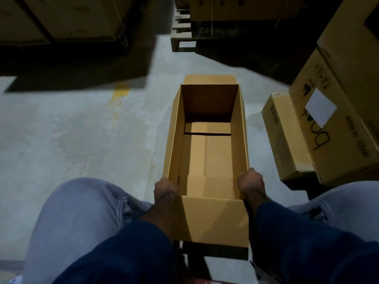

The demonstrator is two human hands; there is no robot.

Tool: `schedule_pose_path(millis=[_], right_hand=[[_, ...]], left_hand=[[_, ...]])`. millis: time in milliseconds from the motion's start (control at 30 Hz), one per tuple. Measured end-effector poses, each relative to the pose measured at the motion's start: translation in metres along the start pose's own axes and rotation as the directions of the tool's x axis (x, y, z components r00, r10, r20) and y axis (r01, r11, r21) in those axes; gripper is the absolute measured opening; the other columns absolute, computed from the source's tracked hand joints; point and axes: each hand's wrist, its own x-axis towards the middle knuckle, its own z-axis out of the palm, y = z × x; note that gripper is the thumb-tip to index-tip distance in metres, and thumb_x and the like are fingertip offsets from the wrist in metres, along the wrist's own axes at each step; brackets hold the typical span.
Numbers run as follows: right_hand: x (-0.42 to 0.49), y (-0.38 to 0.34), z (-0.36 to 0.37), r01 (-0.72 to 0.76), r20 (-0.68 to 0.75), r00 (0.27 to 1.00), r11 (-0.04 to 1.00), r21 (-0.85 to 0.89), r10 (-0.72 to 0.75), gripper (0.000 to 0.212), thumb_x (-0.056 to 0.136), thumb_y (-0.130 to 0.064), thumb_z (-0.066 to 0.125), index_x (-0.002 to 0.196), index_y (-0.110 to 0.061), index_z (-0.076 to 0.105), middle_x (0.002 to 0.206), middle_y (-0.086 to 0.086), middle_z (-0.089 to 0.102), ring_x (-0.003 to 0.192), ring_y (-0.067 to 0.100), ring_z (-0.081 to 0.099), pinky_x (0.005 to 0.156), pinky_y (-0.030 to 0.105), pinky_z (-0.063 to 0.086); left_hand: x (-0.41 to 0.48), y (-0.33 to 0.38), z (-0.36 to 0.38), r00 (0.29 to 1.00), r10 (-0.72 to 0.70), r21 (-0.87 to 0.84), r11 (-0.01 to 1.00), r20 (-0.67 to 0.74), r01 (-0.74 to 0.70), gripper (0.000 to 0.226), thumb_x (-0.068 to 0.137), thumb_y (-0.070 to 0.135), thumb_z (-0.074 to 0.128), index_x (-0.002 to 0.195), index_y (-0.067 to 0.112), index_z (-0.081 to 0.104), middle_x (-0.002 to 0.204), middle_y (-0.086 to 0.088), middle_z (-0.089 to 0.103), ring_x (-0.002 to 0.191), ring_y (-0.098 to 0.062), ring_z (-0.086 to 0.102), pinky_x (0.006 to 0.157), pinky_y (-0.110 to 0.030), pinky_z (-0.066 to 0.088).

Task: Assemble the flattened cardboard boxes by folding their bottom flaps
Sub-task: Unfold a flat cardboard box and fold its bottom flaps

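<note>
- A seated person's left hand [165, 190] and right hand [250, 184] each curl round the top edge of a long side wall, gripping the near end of one open cardboard box [209, 99].
- The box stands upright on the concrete floor [82, 130] between two knees [82, 212] in pale jeans, its long axis running away from the person.
- Inside, four bottom flaps [217, 156] lie folded flat. The two long ones meet at a centre seam, and a dark gap shows along the far one.
- Two top flaps are turned outward, one [213, 218] toward the person's lap, one [209, 78] past the far end.
- Three closed cartons [332, 124] are stacked on the right. The lowest is near the box, with a narrow strip of floor between them.
- Left of the box the floor lies open, crossed by one worn yellow mark [121, 95].
- Beyond it, one pallet [182, 37] and more cartons sit in shadow.
</note>
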Motion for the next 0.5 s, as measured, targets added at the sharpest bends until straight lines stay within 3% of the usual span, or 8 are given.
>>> schedule_pose_path(millis=[100, 267, 400, 500], right_hand=[[-0.018, 0.011, 0.006, -0.017, -0.02, 1.0, 1.0, -0.01, 0.017, 0.032, 0.105, -0.035, 0.049, 0.117, -0.008, 0.062, 0.117, 0.016, 0.067, 0.107, 0.034, 0.066, 0.089, 0.046, 0.056], [-0.014, 0.01, -0.001, -0.053, -0.022, 0.998, 0.998, 0.041, 0.054, 0.023, 0.103, -0.027, 0.057, 0.11, -0.006, 0.066, 0.11, 0.015, 0.068, 0.103, 0.031, 0.066, 0.087, 0.043, 0.057], [-0.007, 0.005, -0.009, -0.097, 0.0, 0.995, 0.995, -0.005, 0.097, 0.023, 0.102, -0.026, 0.061, 0.104, -0.004, 0.068, 0.102, 0.015, 0.066, 0.101, 0.033, 0.067, 0.086, 0.042, 0.055], [-0.009, 0.003, -0.007, -0.11, -0.006, 0.994, 0.993, -0.037, 0.11, 0.026, 0.103, -0.029, 0.059, 0.105, -0.005, 0.068, 0.089, 0.011, 0.056, 0.1, 0.032, 0.068, 0.083, 0.041, 0.054]], left_hand=[[-0.004, -0.005, 0.005, 0.999, -0.037, -0.048, 0.998, -0.008, 0.037, 0.017, 0.099, 0.022, 0.065, 0.09, 0.008, 0.065, 0.086, -0.006, 0.062, 0.089, -0.023, 0.068, 0.077, -0.034, 0.053], [0.001, -0.001, 0.009, 0.998, -0.017, -0.055, 0.998, -0.056, 0.014, 0.033, 0.099, 0.024, 0.064, 0.07, 0.015, 0.051, 0.071, -0.001, 0.051, 0.077, -0.021, 0.059, 0.076, -0.035, 0.053], [0.003, 0.0, 0.008, 0.999, -0.017, 0.003, 1.0, -0.033, 0.017, 0.019, 0.096, 0.017, 0.067, 0.08, 0.011, 0.061, 0.073, 0.001, 0.051, 0.083, -0.023, 0.063, 0.076, -0.033, 0.051], [0.005, 0.001, 0.01, 0.999, -0.028, 0.044, 0.999, -0.021, 0.029, 0.03, 0.093, 0.02, 0.072, 0.071, 0.014, 0.053, 0.069, -0.002, 0.049, 0.077, -0.02, 0.06, 0.075, -0.033, 0.053]])
